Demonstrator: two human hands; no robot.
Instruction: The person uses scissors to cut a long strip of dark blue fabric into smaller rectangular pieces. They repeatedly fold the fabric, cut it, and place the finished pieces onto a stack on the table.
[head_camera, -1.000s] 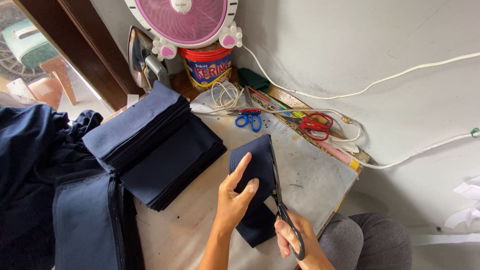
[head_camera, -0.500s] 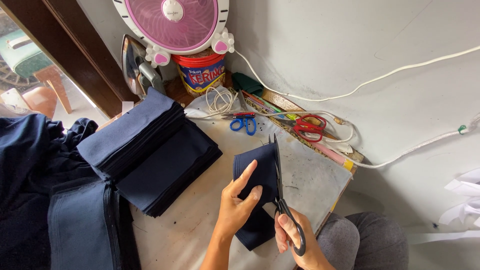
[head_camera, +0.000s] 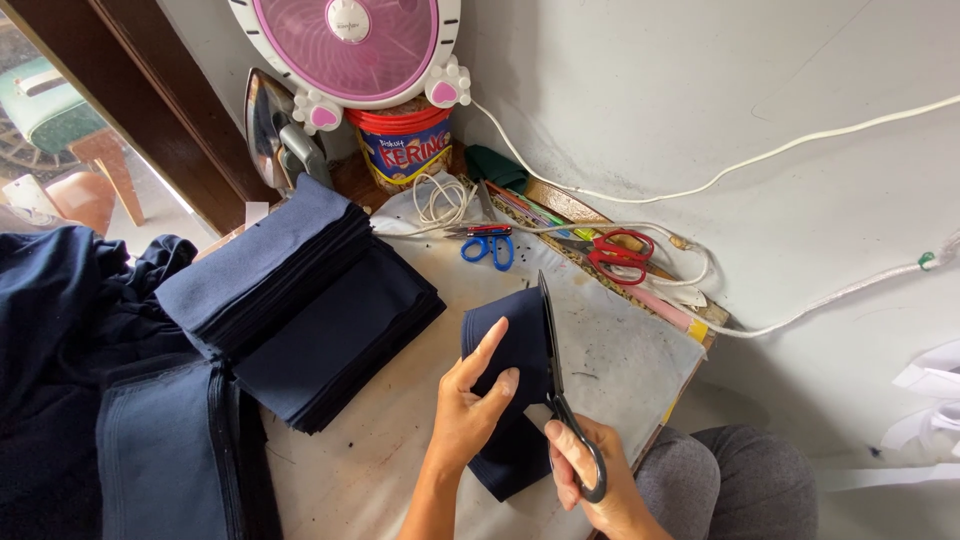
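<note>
A folded piece of navy fabric (head_camera: 505, 345) lies on the low work board (head_camera: 620, 360). My left hand (head_camera: 470, 410) pinches its edge, thumb on top and index finger stretched along the cloth. My right hand (head_camera: 590, 480) grips black-handled shears (head_camera: 555, 375), whose blades run upward along the right edge of the fabric. The blades look nearly closed against the cloth.
A stack of navy fabric pieces (head_camera: 300, 300) sits to the left, beside heaped dark cloth (head_camera: 70, 330). Behind stand a pink fan (head_camera: 345, 45), an iron (head_camera: 270, 130) and a tub (head_camera: 405, 150). Blue scissors (head_camera: 488, 243), red scissors (head_camera: 618, 252) and white cords (head_camera: 700, 190) lie near the wall. My knee (head_camera: 730, 490) is lower right.
The shears' blades have advanced farther up the fabric's right edge. My left hand has shifted slightly on the cloth, and the view has tilted a little.
</note>
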